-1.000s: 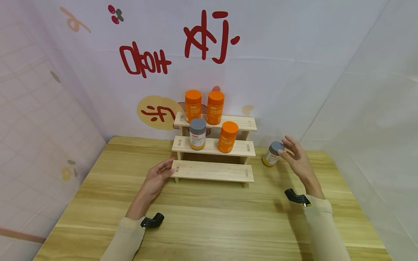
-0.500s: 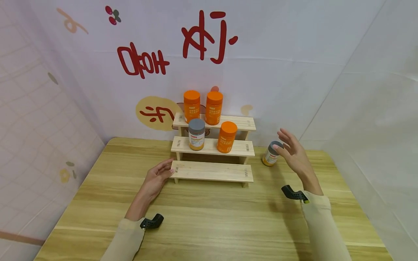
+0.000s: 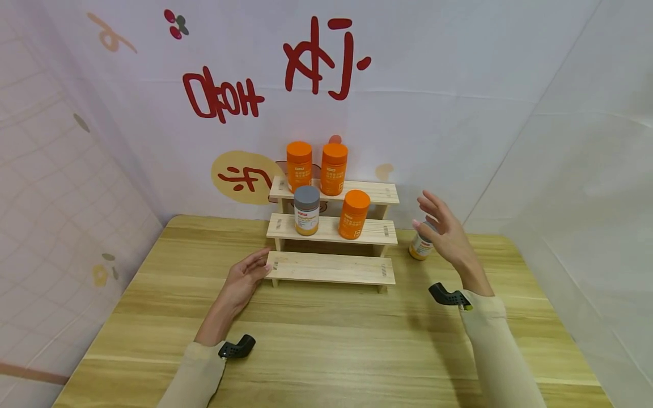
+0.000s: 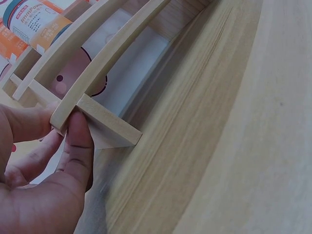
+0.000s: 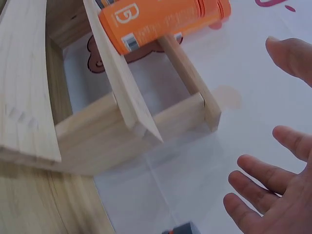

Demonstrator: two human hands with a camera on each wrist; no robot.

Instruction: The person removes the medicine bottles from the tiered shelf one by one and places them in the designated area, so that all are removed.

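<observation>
My left hand (image 3: 245, 283) pinches the left end of the lowest step of a three-tier wooden display rack (image 3: 331, 267); the left wrist view shows thumb and fingers on that board end (image 4: 61, 117). My right hand (image 3: 445, 235) hovers right of the rack, holding nothing, its fingers spread in the right wrist view. Partly hidden behind it, a grey-lidded supplement jar (image 3: 419, 250) stands on the table. Two orange jars, one left (image 3: 299, 170) and one right (image 3: 334, 170), occupy the top tier. On the middle tier are a grey-lidded jar (image 3: 306, 212) and an orange jar (image 3: 354, 215).
The wooden table (image 3: 316, 345) runs back to a white wall covering (image 3: 433, 113) printed with red characters. Side panels (image 3: 592, 226) of similar covering flank it. The lowest step bears no jar.
My right hand has moved left and away from the grey-lidded jar on the table, now covering part of its lid. The left hand keeps its grip on the rack; the jars stay put.
</observation>
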